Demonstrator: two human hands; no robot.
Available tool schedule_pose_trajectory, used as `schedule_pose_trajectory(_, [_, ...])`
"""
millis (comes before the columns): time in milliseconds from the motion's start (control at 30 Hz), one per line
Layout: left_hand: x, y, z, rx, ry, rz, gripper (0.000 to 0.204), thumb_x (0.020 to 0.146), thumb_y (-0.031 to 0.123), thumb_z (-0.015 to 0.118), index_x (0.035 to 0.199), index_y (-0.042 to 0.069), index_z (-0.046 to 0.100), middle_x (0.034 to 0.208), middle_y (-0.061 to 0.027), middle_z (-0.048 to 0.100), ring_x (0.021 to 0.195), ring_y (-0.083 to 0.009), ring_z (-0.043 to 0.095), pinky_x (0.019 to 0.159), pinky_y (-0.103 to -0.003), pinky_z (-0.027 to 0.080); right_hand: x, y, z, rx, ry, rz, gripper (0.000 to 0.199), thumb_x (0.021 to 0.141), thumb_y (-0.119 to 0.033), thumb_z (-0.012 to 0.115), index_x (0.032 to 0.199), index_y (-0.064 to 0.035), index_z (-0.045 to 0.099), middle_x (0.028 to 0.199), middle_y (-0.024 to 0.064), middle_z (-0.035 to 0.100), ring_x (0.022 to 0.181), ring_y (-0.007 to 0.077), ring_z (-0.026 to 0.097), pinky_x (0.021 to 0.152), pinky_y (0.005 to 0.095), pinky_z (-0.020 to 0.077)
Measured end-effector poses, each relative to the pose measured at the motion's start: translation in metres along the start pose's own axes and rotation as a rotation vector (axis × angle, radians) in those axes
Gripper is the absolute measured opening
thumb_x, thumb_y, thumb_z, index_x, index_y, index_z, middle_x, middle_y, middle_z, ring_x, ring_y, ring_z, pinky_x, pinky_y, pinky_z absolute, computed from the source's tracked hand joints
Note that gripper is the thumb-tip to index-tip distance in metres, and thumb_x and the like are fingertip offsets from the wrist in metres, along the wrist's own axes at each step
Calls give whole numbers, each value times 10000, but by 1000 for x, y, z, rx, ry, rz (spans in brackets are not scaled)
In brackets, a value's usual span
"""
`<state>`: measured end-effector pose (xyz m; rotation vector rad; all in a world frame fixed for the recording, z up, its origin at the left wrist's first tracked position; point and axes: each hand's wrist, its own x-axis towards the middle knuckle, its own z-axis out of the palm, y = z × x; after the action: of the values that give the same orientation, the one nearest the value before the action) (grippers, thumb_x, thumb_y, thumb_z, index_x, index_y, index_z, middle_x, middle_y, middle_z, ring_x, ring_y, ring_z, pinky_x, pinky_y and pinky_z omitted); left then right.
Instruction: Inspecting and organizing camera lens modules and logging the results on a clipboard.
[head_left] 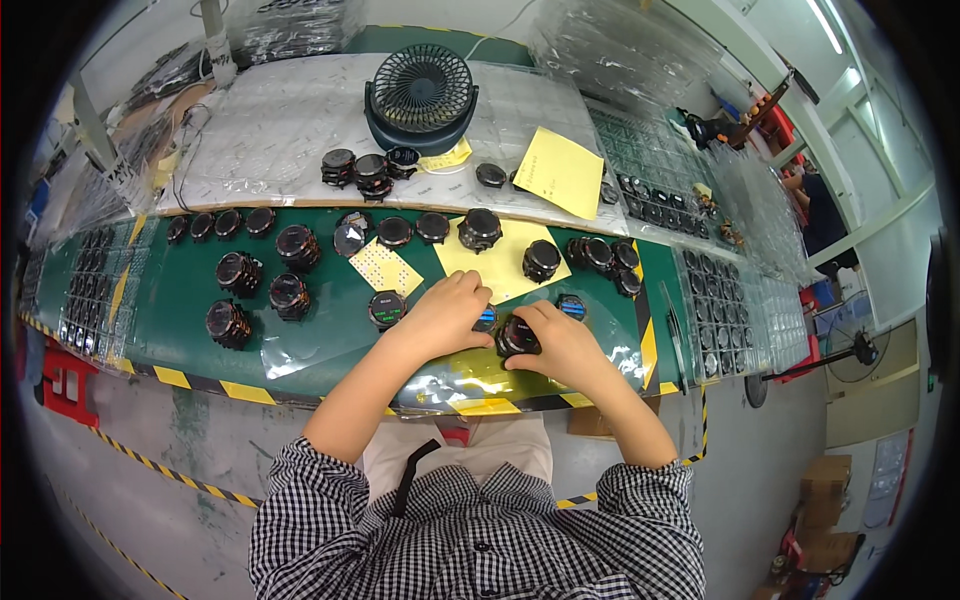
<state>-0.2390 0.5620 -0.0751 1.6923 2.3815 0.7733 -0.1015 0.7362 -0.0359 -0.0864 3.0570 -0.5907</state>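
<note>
My left hand is closed round the edge of a round watch head, whose screen is lit blue. Just to the right, my right hand grips a dark round watch head between thumb and fingers; whether others are stacked under it I cannot tell. Another lit watch head lies beyond my right hand. Left of my left hand rests a watch head with green marks on its screen. A clear yellowish film covers the mat below both hands.
Stacked watch heads stand on the green mat at left. More stacks surround a yellow sheet and a sticker sheet. Behind them are a black fan and a yellow paper. Clear trays of watch heads sit right.
</note>
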Motion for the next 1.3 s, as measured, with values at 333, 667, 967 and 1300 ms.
schedule_pose_trajectory(333, [-4, 0, -6, 2, -1, -1, 563, 664, 279, 827, 1090, -14, 605, 1059, -147, 548, 1057, -331, 547, 913, -399, 454, 7, 7, -11, 250, 139, -26, 643, 730, -191, 818, 1257, -18, 493, 1196, 170, 476, 1052, 353, 564, 878, 384, 487])
schedule_pose_trajectory(667, [-11, 9, -21, 48, -40, 22, 609, 624, 421, 834, 944, -47, 613, 998, -180, 574, 1001, -343, 568, 889, -403, 462, 58, 14, 10, 907, 314, -30, 688, 760, -23, 781, 1361, -57, 447, 1172, 75, 547, 1040, 167, 581, 822, 262, 519])
schedule_pose_trajectory(967, [10, 8, -12, -1081, 186, -250, 299, 889, 219, 697, 972, -31, 556, 876, -74, 626, 771, -123, 610, 680, -263, 489, 36, 0, 1, 281, 397, -229, 676, 694, -232, 824, 1272, -63, 517, 1139, 127, 514, 1022, 328, 564, 840, 386, 479])
schedule_pose_trajectory(1300, [14, 5, -4, -1332, 179, -390, 194, 897, 74, 657, 1017, -7, 527, 1014, -100, 633, 807, -126, 656, 614, -241, 570, -20, 48, -9, -60, 474, 279, 623, 708, -379, 808, 1154, -10, 579, 1106, 161, 572, 1003, 352, 589, 823, 398, 507])
